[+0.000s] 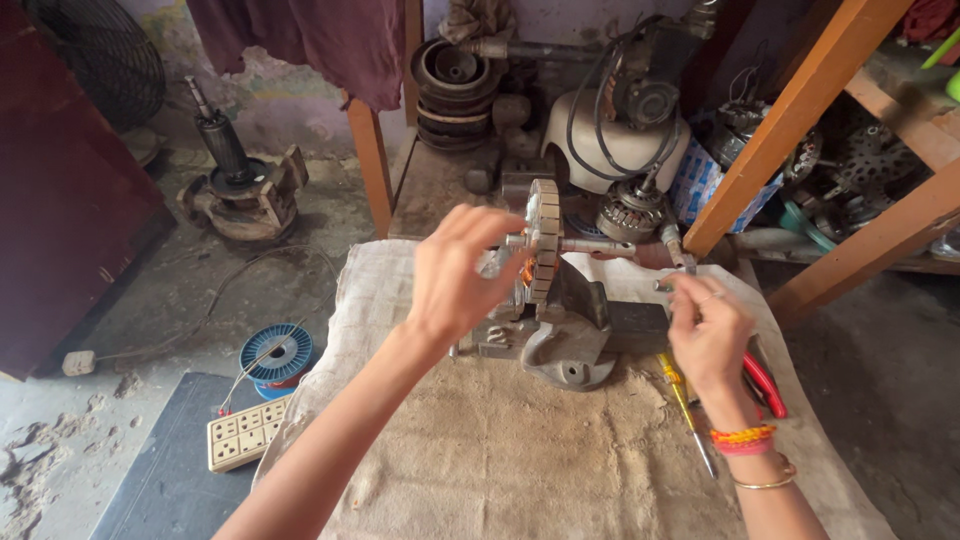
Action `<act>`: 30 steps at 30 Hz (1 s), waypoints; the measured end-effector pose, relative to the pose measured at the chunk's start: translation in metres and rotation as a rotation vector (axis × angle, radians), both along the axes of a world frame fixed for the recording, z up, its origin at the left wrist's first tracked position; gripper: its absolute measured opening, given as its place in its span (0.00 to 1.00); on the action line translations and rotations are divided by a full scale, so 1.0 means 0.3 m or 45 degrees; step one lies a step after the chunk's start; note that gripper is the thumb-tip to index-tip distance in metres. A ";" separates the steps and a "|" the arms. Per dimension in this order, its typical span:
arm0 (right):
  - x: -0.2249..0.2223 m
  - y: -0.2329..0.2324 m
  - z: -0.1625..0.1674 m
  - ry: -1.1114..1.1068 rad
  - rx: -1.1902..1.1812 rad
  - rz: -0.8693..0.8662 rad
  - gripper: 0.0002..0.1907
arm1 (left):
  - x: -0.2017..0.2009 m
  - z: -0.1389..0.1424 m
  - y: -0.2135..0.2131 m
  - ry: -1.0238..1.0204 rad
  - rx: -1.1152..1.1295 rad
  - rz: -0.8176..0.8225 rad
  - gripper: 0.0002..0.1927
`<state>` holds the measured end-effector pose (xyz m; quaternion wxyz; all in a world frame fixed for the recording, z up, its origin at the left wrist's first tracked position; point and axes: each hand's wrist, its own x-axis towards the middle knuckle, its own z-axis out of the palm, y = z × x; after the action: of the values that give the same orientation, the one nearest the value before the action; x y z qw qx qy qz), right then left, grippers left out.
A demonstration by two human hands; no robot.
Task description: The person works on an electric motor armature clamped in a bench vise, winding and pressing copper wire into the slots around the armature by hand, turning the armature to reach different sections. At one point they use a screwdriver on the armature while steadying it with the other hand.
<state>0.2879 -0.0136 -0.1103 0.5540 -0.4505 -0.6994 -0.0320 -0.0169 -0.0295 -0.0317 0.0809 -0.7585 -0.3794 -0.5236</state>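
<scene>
Our left hand pinches stator clamped in vise; right hand grips vise handle, fingers closed, above burlap-covered tabletop.

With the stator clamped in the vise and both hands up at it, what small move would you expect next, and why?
Probably the left hand turns or steadies the stator while the right hand works at the vise handle. The stator stands on edge in the vise, left fingertips at its rim, right fingers pinched by the handle end.
</scene>
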 end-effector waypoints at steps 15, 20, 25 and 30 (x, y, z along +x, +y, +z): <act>-0.124 -0.038 0.142 0.478 -0.199 0.706 0.20 | 0.255 0.198 0.273 0.529 -0.135 -0.552 0.10; -0.244 0.029 0.120 0.314 -0.256 0.631 0.14 | 0.222 0.217 0.236 0.400 -0.242 -0.621 0.11; -0.318 0.098 0.089 0.526 -0.242 0.471 0.08 | 0.164 0.244 0.203 0.290 -0.354 -0.599 0.09; -0.320 0.081 0.086 0.426 -0.205 0.346 0.04 | 0.051 0.251 0.168 0.239 -0.388 -0.505 0.09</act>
<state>0.1918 0.0107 -0.0844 0.6238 -0.3941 -0.6521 0.1740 -0.0015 0.0209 0.0435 -0.1035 -0.8667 -0.2887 -0.3933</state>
